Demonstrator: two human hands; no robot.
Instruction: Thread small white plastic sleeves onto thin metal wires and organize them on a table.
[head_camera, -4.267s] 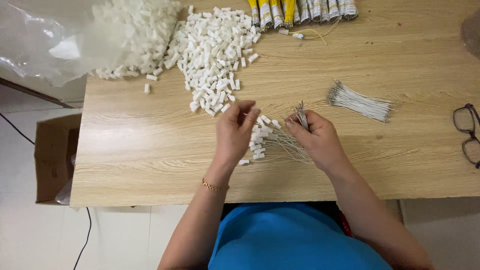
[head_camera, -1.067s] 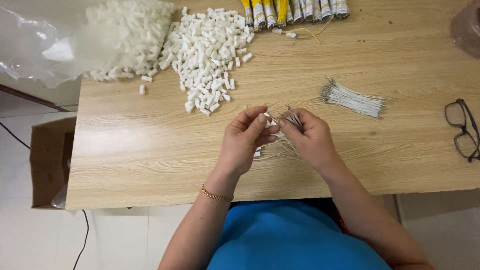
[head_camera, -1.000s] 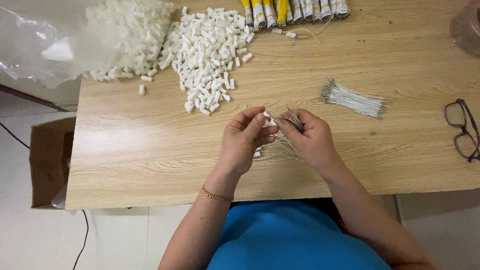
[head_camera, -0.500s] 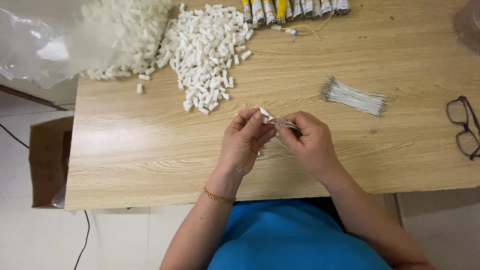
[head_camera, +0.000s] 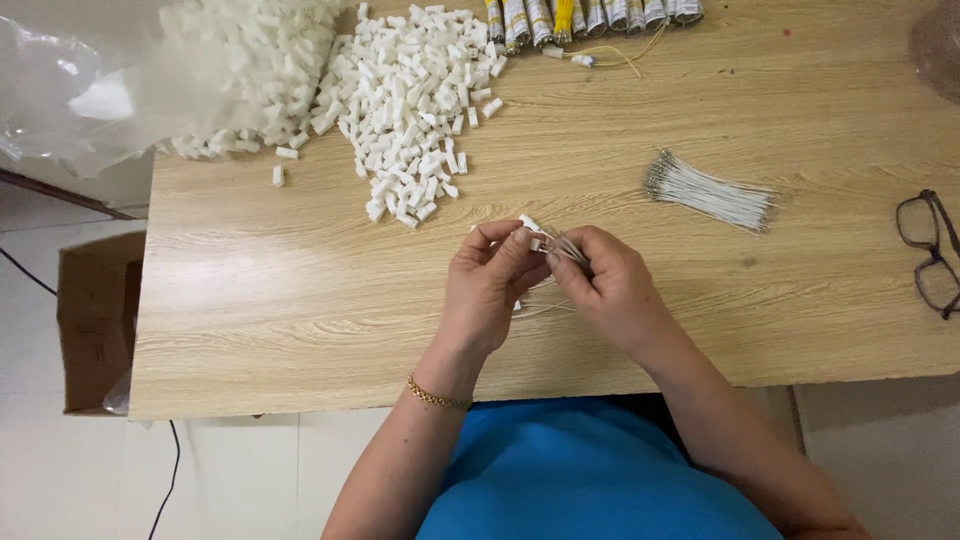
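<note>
A wooden table with a pale grain top (head_camera: 300, 300) was seen from above, from a camera worn on the head of a person in a blue top. Both bare hands were held together just above the middle of the table. The left hand (head_camera: 487, 290), with a thin gold chain bracelet (head_camera: 437, 396) at its wrist, was pinched shut on a small white plastic connector block (head_camera: 528, 225), gripped between thumb and fingertips. The right hand (head_camera: 612, 288) was closed around a small bunch of thin pale wires with metal tips (head_camera: 565, 247), which were pointed toward the white block; the two were held touching or almost touching, and which of these could not be told.

Beyond the hands, toward the far edge, a large loose heap of small white plastic connector blocks (head_camera: 410, 90) was spread on the table. To its left, a crumpled clear plastic bag (head_camera: 110, 90), partly filled with more of the same white pieces, was hung over the table's corner. To the right of the hands, well apart, a tidy bundle of thin white wires (head_camera: 708, 192) was laid flat. A row of yellow and grey wire bundles (head_camera: 590, 14) was lined along the far edge. A pair of dark-framed glasses (head_camera: 932, 250) was placed near the right edge. A brown cardboard box (head_camera: 95, 320) was set on the floor beside the table, at the left.
</note>
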